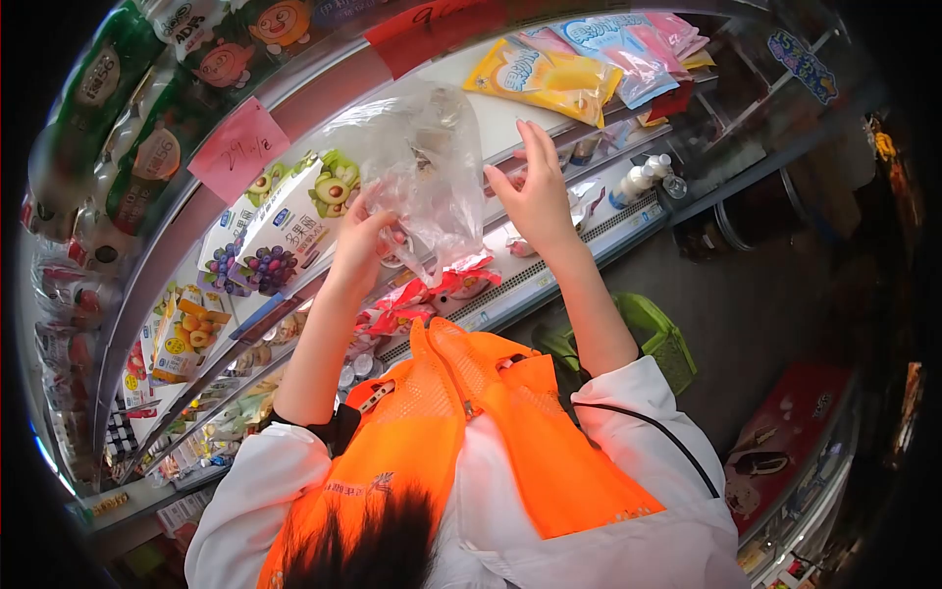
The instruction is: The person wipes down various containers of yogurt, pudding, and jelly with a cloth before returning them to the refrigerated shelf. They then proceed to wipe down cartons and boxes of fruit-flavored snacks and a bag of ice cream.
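A clear plastic bag (pixel 432 167) hangs in front of the shelves, crumpled, with small red-edged things seen near its lower end. My left hand (pixel 365 236) grips the bag's left side, fingers curled into the film. To the right of the bag, my right hand (pixel 535 191) is raised, thumb and fingers apart, holding nothing. Just above it on the shelf lies a yellow packet (pixel 542 80). Left of my left hand stand white cartons with avocado and grape pictures (pixel 294 221).
Blue and pink packets (pixel 628 54) lie at the upper right. White bottles (pixel 640 179) stand on a lower shelf. A green basket (pixel 655 339) is on the floor at right. Pink and red price tags (pixel 238 147) hang along the shelf edge. A red box (pixel 785 442) sits lower right.
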A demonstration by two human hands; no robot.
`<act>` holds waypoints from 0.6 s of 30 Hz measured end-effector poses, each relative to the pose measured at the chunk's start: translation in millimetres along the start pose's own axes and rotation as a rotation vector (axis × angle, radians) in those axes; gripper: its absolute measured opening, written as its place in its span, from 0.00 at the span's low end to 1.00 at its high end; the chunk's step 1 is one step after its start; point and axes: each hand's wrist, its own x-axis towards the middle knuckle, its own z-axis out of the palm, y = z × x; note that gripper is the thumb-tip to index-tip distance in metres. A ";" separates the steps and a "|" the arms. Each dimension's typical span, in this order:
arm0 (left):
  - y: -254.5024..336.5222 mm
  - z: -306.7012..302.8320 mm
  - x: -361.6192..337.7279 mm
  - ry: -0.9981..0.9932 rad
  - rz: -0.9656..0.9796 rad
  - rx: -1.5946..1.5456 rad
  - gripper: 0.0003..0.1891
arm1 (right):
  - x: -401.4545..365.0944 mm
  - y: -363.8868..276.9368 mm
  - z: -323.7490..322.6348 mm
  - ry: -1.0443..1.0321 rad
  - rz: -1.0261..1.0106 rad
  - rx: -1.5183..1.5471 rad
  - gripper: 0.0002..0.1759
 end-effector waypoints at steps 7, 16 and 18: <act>-6.3 8.3 -37.5 0.011 -0.015 -0.026 0.21 | 65.2 -4.2 42.0 -0.141 -0.270 -0.301 0.28; 7.9 -13.0 -62.0 0.060 0.168 -0.240 0.28 | 54.3 -25.0 2.1 -0.060 -0.018 0.660 0.13; 18.4 10.3 -68.0 -0.131 0.114 -0.330 0.34 | 17.7 -32.4 18.4 -0.200 -0.313 0.333 0.15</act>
